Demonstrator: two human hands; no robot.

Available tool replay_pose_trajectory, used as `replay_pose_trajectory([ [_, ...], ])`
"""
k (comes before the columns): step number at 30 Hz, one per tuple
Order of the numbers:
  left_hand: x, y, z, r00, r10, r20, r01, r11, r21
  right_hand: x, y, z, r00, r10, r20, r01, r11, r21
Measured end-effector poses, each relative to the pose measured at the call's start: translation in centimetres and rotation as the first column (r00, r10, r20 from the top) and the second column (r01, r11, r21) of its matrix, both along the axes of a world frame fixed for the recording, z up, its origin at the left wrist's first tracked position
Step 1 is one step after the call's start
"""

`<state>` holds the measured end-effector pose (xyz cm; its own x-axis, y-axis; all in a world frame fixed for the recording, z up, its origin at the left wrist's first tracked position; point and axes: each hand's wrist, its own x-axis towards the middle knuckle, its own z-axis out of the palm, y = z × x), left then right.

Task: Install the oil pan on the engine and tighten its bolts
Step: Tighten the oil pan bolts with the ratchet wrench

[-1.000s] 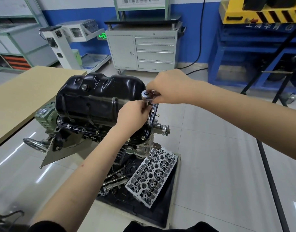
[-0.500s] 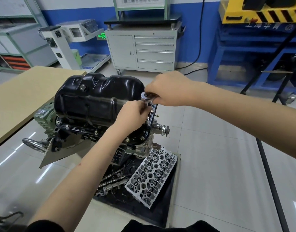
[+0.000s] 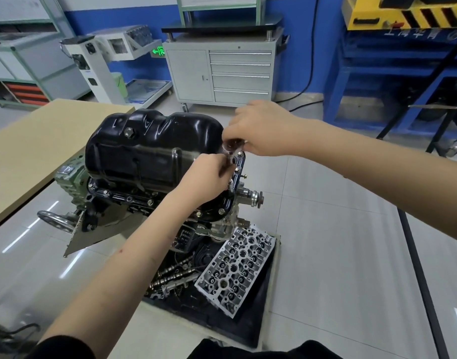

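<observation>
1. The engine (image 3: 111, 200) sits inverted on a stand, below and to the left of both hands.
2. The black oil pan (image 3: 149, 149) is seated on top of the engine. Its right end lies directly beneath the hands, and its flange rests against the block.
3. A cylinder head (image 3: 235, 270) lies tilted on a black mat (image 3: 222, 317) on the floor, below the hands and nearer the person.
4. Loose camshafts (image 3: 173, 275) lie on the same mat, just left of the cylinder head.
5. The right hand (image 3: 258, 128) is above the right end of the oil pan. Its fingers curl around the head of a ratchet wrench (image 3: 232, 147) and grip it.
6. The left hand (image 3: 206, 174) is just below and left of the right hand, close to it. Its fingertips pinch the lower part of the ratchet wrench at the pan flange. The exact contact point is blurred.
7. Flange bolts (image 3: 221, 210) are visible along the near edge of the oil pan, below the left hand.
</observation>
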<state>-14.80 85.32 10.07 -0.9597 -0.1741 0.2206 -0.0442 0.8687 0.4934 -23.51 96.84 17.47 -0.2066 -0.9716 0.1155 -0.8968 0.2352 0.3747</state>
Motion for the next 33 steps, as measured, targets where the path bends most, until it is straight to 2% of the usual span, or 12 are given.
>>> replay_pose_trajectory([
  [3,0.2,0.3,0.1,0.999,-0.034,0.04,0.038,0.994,-0.106,-0.3,0.0,-0.4,0.997,0.06,-0.043,-0.06,0.998,0.009],
  [6,0.2,-0.2,0.3,0.999,0.01,0.041,-0.009,1.0,-0.026,-0.1,-0.1,-0.2,0.998,-0.045,0.04,0.046,0.999,-0.027],
  [8,0.2,-0.4,0.3,0.998,0.054,0.021,-0.054,0.998,0.023,0.2,-0.1,-0.2,0.979,-0.131,0.156,0.131,0.991,0.013],
  [10,0.2,-0.3,0.2,0.997,0.082,0.015,-0.082,0.996,0.03,0.5,-0.1,-0.3,0.963,-0.18,0.201,0.174,0.984,0.049],
  [14,-0.1,-0.2,0.1,0.999,0.019,0.041,-0.018,1.0,-0.011,0.2,-0.2,-0.2,0.998,-0.04,-0.051,0.041,0.999,0.022],
  [16,0.0,0.0,0.0,0.999,0.005,0.052,-0.003,0.999,-0.048,0.1,-0.2,-0.3,0.995,0.011,-0.098,-0.01,1.0,0.005],
  [21,0.2,0.1,-0.6,0.992,0.117,-0.05,-0.113,0.991,0.068,0.6,-0.1,-0.3,0.993,-0.119,0.026,0.121,0.989,-0.089],
  [24,0.0,0.5,-1.0,0.981,0.146,-0.131,-0.141,0.989,0.044,1.0,-0.2,-0.2,0.93,-0.228,0.286,0.261,0.962,-0.081],
  [25,0.0,0.5,-1.0,0.979,0.143,-0.143,-0.139,0.99,0.035,1.1,-0.2,-0.1,0.919,-0.245,0.308,0.277,0.959,-0.065],
  [27,0.0,0.3,-1.0,0.985,0.108,-0.137,-0.108,0.994,0.011,1.2,-0.3,0.1,0.964,-0.214,0.157,0.224,0.973,-0.048],
  [30,0.2,0.1,-1.1,0.995,0.035,-0.096,-0.038,0.999,-0.031,0.9,-0.2,-0.1,0.997,-0.053,-0.047,0.051,0.998,-0.04],
  [33,0.3,-0.2,-1.2,0.996,0.057,-0.075,-0.056,0.998,0.014,0.9,-0.3,-0.3,0.997,-0.077,-0.005,0.076,0.995,-0.066],
])
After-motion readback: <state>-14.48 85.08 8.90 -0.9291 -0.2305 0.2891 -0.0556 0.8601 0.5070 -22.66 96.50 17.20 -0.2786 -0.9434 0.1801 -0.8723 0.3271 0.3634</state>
